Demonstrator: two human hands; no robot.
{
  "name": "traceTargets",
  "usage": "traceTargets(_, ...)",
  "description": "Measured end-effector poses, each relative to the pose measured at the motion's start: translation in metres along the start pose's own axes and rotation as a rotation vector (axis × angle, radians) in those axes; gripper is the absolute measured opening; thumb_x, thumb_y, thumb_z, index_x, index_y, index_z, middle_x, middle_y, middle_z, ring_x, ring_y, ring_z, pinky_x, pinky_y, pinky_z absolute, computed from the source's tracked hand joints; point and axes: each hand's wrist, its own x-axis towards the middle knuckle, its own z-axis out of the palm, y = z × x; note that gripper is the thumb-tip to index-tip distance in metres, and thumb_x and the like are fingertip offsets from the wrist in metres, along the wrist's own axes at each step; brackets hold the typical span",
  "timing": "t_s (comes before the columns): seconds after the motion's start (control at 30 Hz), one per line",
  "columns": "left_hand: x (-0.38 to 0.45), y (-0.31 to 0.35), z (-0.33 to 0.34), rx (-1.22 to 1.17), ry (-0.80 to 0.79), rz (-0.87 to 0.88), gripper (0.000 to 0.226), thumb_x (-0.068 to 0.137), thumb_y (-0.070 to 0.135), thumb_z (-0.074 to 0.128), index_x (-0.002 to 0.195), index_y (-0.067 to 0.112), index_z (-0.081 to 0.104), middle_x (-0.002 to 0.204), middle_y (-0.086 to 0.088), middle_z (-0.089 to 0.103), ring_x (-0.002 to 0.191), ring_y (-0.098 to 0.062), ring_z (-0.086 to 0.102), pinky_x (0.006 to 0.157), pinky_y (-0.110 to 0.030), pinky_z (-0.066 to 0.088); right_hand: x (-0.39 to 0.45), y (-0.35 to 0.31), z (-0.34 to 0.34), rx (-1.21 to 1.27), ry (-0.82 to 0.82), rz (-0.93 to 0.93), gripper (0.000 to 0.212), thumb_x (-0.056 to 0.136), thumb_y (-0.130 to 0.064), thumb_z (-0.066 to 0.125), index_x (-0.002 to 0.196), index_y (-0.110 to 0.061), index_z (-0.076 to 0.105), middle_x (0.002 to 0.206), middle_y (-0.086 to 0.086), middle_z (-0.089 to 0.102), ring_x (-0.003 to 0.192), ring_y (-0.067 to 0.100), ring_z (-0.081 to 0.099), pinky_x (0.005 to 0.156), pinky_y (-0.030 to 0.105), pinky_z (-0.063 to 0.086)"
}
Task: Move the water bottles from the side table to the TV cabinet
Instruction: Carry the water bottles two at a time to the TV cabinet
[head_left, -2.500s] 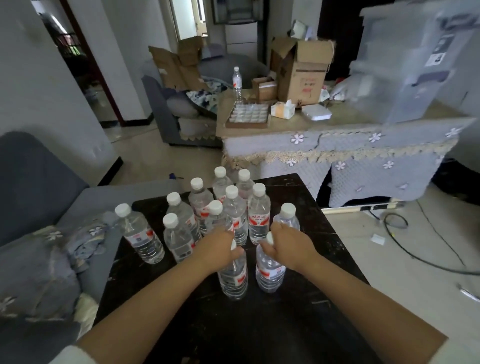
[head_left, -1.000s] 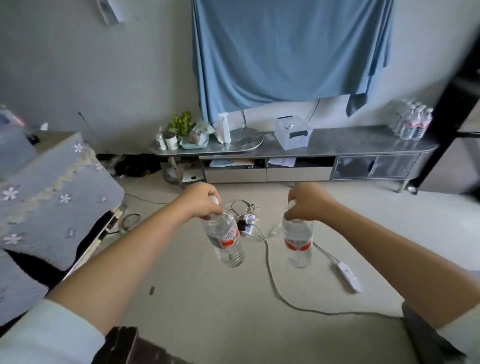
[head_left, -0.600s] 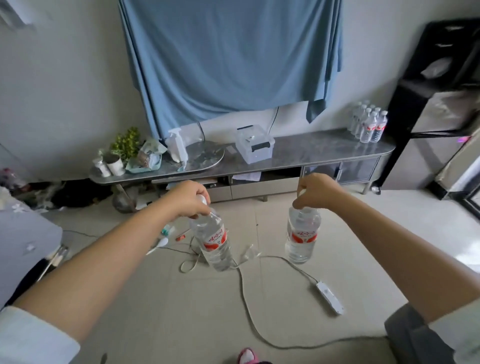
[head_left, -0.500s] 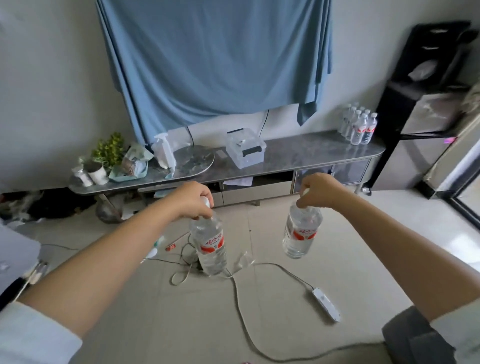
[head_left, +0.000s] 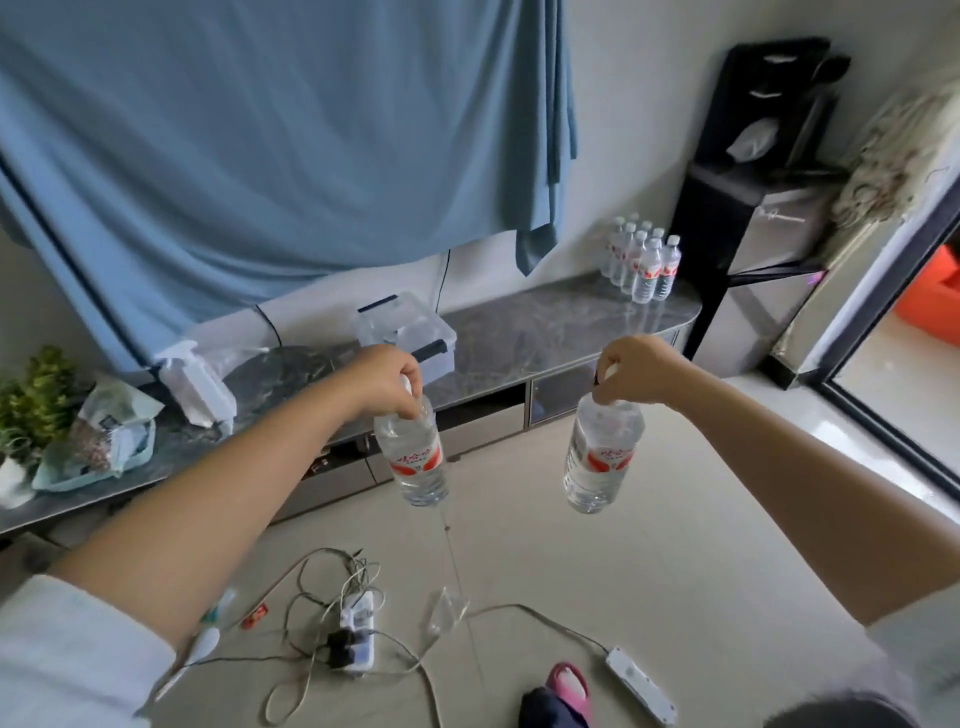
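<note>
My left hand (head_left: 387, 379) grips the cap of a clear water bottle (head_left: 415, 457) with a red label, which hangs below it over the floor. My right hand (head_left: 631, 371) holds a second water bottle (head_left: 600, 457) the same way by its cap. Ahead runs the grey marble-topped TV cabinet (head_left: 524, 338). A cluster of several water bottles (head_left: 641, 265) stands at its far right end. Both held bottles hang in front of the cabinet, short of its front edge.
On the cabinet sit a clear plastic box (head_left: 408, 332), a white spray bottle (head_left: 195, 382) and a plant (head_left: 31, 395) with bags at the left. Cables and power strips (head_left: 358, 631) lie on the floor. A black cabinet (head_left: 753, 208) stands at the right, beside a doorway.
I lifted two bottles off the side table, turned to face the TV cabinet and walked closer. The cabinet now looms larger and both bottles hang nearer to it.
</note>
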Motion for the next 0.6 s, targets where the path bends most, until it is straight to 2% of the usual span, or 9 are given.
traceTargets(0.13,0.071,0.026,-0.012,0.019,-0.014,-0.007,0.033,0.076,0.004,0.066,0.058,0.025,0.049,0.067,0.008,0.044,0.061,-0.008,0.042,0.050,-0.019,0.031,0.061,0.027,-0.026,0.004,-0.033,-0.022,0.023,0.078,-0.015,0.067,0.099,-0.004,0.067,0.090,0.004,0.052,0.072,0.016,0.049,0.037,0.013,0.038)
traceTargets(0.17,0.088,0.034,-0.015,0.020,-0.018,-0.006,0.033,0.076,0.003,0.065,0.058,0.025,0.050,0.067,0.008,0.045,0.062,-0.009,0.043,0.050,-0.019,0.032,0.075,0.033,-0.033,-0.007,-0.038,-0.037,0.023,0.078,-0.015,0.066,0.099,-0.004,0.067,0.089,0.003,0.052,0.075,0.016,0.049,0.037,0.012,0.038)
traceTargets(0.27,0.145,0.064,-0.023,0.000,-0.026,0.000,0.031,0.076,0.001,0.064,0.058,0.023,0.051,0.064,0.005,0.045,0.057,-0.009,0.043,0.047,-0.019,0.033,0.126,0.059,-0.058,-0.028,-0.022,-0.063,0.023,0.077,-0.016,0.067,0.097,-0.005,0.067,0.090,0.003,0.053,0.084,0.018,0.048,0.052,0.014,0.033)
traceTargets(0.4,0.213,0.095,-0.032,-0.017,-0.003,0.009,0.030,0.076,0.001,0.063,0.058,0.022,0.052,0.064,0.008,0.045,0.056,-0.005,0.041,0.048,-0.019,0.033,0.183,0.091,-0.085,-0.043,0.029,-0.038,0.010,0.076,-0.015,0.066,0.083,-0.014,0.059,0.088,0.003,0.051,0.083,0.018,0.046,0.052,0.017,0.031)
traceTargets(0.6,0.310,0.134,-0.038,-0.040,-0.009,0.023,0.023,0.077,0.005,0.062,0.060,0.019,0.054,0.065,0.006,0.047,0.055,-0.008,0.042,0.049,-0.019,0.035,0.255,0.146,-0.111,0.054,0.101,0.100,0.027,0.075,-0.017,0.068,0.098,-0.004,0.065,0.088,0.003,0.051,0.083,0.018,0.047,0.051,0.018,0.032)
